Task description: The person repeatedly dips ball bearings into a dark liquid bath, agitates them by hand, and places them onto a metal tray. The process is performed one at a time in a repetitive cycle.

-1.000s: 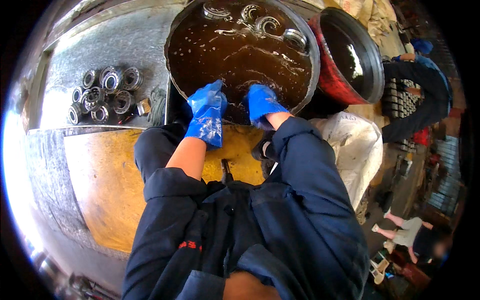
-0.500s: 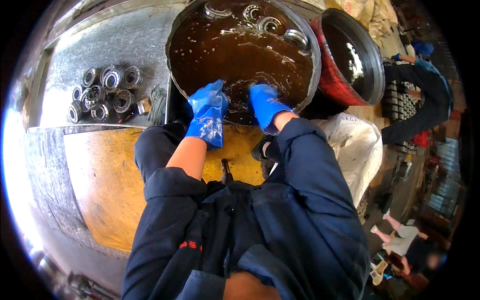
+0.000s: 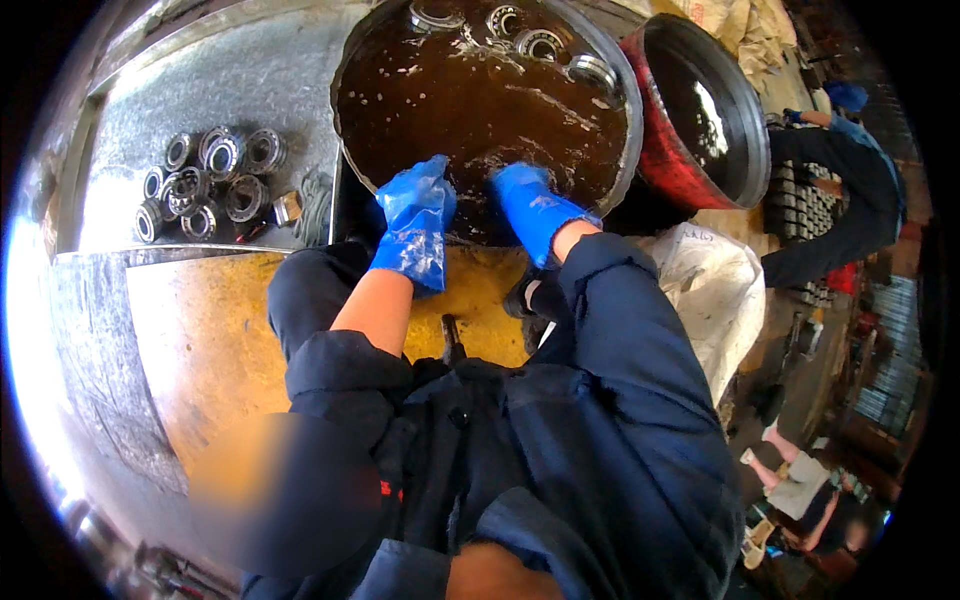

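Both of my hands wear blue rubber gloves and work at the near side of a round metal tub [image 3: 634, 130] of dark brown liquid [image 3: 450, 110]. My left hand [image 3: 415, 205] is closed just inside the near left rim; what it grips is hidden beneath it. My right hand [image 3: 530, 205] reaches into the liquid, its fingers under the surface, so their grip cannot be seen. Ripples and froth spread around it. Several metal roller bearings, one of them a bearing [image 3: 540, 44], sit partly out of the liquid at the tub's far side.
Left of the tub, a metal tray [image 3: 270, 90] bears a cluster of bearings [image 3: 190, 188] and a dark green cloth [image 3: 314, 205]. A red drum [image 3: 668, 150] with liquid inside stands at right, beside a white sack [image 3: 705, 280]. Another person [image 3: 870, 180] bends over farther right.
My right hand has shifted slightly left and its glove shows more along the wrist. My left hand has barely moved. The liquid's ripples and froth have changed.
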Tool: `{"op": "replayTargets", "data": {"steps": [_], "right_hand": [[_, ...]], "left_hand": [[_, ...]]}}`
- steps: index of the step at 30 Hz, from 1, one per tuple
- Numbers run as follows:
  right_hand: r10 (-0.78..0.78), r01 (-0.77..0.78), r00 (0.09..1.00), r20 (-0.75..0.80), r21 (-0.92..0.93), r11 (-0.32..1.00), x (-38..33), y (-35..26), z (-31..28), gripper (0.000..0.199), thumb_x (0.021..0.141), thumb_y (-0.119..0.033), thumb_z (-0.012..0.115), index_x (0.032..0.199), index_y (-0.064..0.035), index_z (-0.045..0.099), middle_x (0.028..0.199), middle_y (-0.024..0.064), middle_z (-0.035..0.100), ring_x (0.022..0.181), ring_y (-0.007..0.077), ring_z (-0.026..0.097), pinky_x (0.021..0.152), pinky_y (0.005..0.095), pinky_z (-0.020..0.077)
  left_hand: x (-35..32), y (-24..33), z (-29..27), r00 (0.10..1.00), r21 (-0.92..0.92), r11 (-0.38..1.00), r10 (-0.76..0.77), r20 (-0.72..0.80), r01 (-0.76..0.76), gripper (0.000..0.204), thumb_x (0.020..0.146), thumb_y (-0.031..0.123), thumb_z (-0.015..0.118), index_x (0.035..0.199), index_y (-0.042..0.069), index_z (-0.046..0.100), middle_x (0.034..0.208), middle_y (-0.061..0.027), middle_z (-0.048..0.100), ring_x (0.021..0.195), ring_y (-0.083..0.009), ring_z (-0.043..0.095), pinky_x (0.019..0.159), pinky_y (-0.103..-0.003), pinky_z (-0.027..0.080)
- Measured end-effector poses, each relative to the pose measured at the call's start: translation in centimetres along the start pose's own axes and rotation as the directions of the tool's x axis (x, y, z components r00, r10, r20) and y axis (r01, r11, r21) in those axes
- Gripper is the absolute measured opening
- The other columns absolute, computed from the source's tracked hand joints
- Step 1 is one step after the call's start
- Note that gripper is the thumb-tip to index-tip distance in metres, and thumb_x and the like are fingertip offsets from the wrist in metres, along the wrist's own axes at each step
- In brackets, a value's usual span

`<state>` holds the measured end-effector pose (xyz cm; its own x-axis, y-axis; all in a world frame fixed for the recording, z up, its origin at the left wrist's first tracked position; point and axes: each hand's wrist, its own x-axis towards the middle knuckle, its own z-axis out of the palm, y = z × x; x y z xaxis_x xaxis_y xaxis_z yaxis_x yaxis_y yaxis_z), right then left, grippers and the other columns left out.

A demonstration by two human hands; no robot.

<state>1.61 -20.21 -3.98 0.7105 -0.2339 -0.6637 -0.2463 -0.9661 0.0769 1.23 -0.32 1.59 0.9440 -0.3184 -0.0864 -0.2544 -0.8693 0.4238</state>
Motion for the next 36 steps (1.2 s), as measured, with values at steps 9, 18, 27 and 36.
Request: {"op": "replayTargets", "data": {"steps": [9, 18, 27, 36], "right_hand": [[-0.234, 0.234, 0.972, -0.01, -0.025, 0.972, -0.1, 1.2, 0.7, 0.035, 0.087, -0.023, 0.062, 0.118, -0.0133, 0.075, 0.121, 0.017, 0.071, 0.111, 0.0367, 0.069, 0.092, 0.0436, 0.0555], [-0.13, 0.123, 0.991, -0.018, -0.209, 0.97, 2.2, -2.1, 2.2, 0.037, 0.095, -0.036, 0.056, 0.117, -0.0123, 0.076, 0.121, 0.0126, 0.073, 0.112, 0.034, 0.07, 0.092, 0.0462, 0.055], [-0.029, 0.061, 0.984, -0.176, 0.182, 0.981, -6.7, 1.6, -4.8, 0.044, 0.086, -0.037, 0.066, 0.116, -0.006, 0.073, 0.116, 0.0237, 0.07, 0.108, 0.0417, 0.068, 0.095, 0.0464, 0.0528], [0.114, 0.248, 0.923, -0.367, 0.795, 0.553, -16.2, 6.5, -9.3, 0.05, 0.086, -0.037, 0.068, 0.119, -0.0003, 0.071, 0.105, 0.0197, 0.075, 0.099, 0.0285, 0.071, 0.088, 0.0397, 0.0541]], "left_hand": [[0.1, -2.8, 1.7, 0.997, -0.014, 1.0, -0.013, -0.076, 0.012, 0.039, 0.086, 0.023, 0.062, 0.124, 0.024, 0.07, 0.108, -0.0107, 0.075, 0.098, -0.0345, 0.071, 0.089, -0.047, 0.055], [0.5, -1.9, 2.4, 0.999, -0.053, 0.998, -0.024, -0.024, 0.023, 0.042, 0.088, 0.025, 0.061, 0.13, 0.027, 0.067, 0.116, -0.0109, 0.073, 0.103, -0.0337, 0.071, 0.092, -0.048, 0.055], [-0.2, -0.8, -0.3, 0.997, 0.005, 0.998, -0.061, 0.046, 0.06, 0.039, 0.09, 0.028, 0.06, 0.127, 0.029, 0.069, 0.117, -0.0086, 0.074, 0.107, -0.0335, 0.07, 0.094, -0.049, 0.054], [-0.1, -0.9, 2.0, 1.0, -0.083, 0.996, -0.022, -0.011, 0.021, 0.034, 0.094, 0.033, 0.058, 0.124, 0.025, 0.072, 0.115, -0.0095, 0.074, 0.106, -0.0324, 0.069, 0.095, -0.042, 0.052]]}}
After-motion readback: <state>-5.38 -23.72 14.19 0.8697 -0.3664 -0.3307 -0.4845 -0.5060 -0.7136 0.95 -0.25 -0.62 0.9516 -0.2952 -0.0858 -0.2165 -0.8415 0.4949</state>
